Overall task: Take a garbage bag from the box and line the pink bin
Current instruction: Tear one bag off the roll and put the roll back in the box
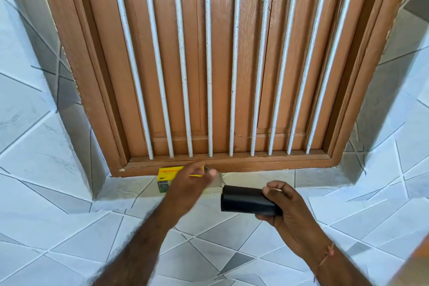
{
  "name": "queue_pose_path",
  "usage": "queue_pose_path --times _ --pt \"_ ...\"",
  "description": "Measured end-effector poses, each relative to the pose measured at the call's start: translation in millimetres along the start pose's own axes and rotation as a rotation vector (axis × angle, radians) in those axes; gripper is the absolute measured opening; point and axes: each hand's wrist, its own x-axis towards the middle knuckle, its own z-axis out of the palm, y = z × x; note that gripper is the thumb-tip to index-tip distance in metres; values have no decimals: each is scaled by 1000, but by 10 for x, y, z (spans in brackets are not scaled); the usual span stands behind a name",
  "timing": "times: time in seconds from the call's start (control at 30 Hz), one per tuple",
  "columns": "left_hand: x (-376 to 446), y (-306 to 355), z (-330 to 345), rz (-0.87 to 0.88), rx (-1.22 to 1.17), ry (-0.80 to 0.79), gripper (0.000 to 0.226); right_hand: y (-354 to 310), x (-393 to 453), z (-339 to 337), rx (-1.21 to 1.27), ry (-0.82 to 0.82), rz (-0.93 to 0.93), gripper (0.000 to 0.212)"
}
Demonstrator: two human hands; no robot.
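A yellow and green box (165, 177) lies on the tiled window ledge just below the wooden frame. My left hand (191, 181) rests on the box's right end, its fingers blurred around the flap. A black roll of garbage bags (247, 201) is gripped in my right hand (282, 211), held a little to the right of the box and above the ledge. The pink bin is not in view.
A brown wooden window (222, 65) with several white vertical bars fills the upper view. Its sill (255, 165) runs just behind the box. Grey and white tiles (58, 169) cover the ledge and both side walls of the recess.
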Motion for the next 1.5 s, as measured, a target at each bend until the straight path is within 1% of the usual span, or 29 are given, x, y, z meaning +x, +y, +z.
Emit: queue_pose_path --times 0.03,0.07,0.1,0.13,0.2,0.23,0.3,0.37,0.4,0.47,0.53,0.6,0.67,0.77,0.83,0.9,1.0,1.03,1.1,1.2,1.27,1.3,1.37,1.4,1.5 --pt "-107 89 72 -6 -32 -178 70 -11 13 37 -53 -31 -3 51" --pt "-193 152 115 -1 -29 -303 75 -29 23 83 -98 -62 -7 68" --pt "-264 197 137 7 -17 -374 74 -44 24 123 -129 -91 -15 80" --pt "-308 212 126 15 -9 -392 68 -65 25 159 -146 -117 -29 84" --pt "-382 237 78 49 -21 -329 53 -91 27 215 -104 -136 -49 81" --pt "-423 240 65 83 -26 -272 46 -83 22 246 -28 -131 -51 76" --pt "-506 234 81 216 4 -87 38 -6 11 318 183 -104 -18 67" --pt "-586 209 140 386 112 132 43 124 -38 428 355 -126 41 59" --pt "-621 179 187 452 171 203 46 183 -88 494 417 -155 76 51" --pt "-685 119 290 526 277 266 49 256 -196 623 486 -203 145 30" --pt "-743 33 374 563 344 261 51 271 -242 702 520 -200 201 30" --pt "-807 13 395 520 333 185 51 259 -227 714 530 -165 214 39" --pt "-822 31 354 447 234 109 46 266 -190 663 495 -136 201 47" --pt "-787 105 239 330 140 57 29 291 -165 566 402 -123 164 38" --pt "-761 138 192 258 135 -21 28 296 -164 532 356 -110 151 37" --pt "-728 143 184 206 151 -55 23 293 -158 526 322 -88 149 41" --pt "-672 137 221 186 166 -26 8 275 -165 532 319 -79 148 45" --pt "-652 135 235 184 171 -6 8 275 -162 530 332 -80 157 44" --pt "-607 146 266 169 163 45 15 266 -161 523 375 -91 193 43" --pt "-536 180 313 63 71 119 19 244 -171 508 493 -116 299 39" --pt "-490 199 330 4 -2 165 19 234 -168 501 556 -106 332 40" --pt "-465 202 332 -8 -23 176 19 233 -161 495 570 -86 337 46" --pt "-424 212 297 -20 -61 190 19 237 -141 459 581 -34 339 63" --pt "-395 216 266 -29 -90 205 19 227 -138 437 587 -21 340 64" --pt "-308 242 105 -67 -150 269 19 187 -137 354 587 -9 344 40"
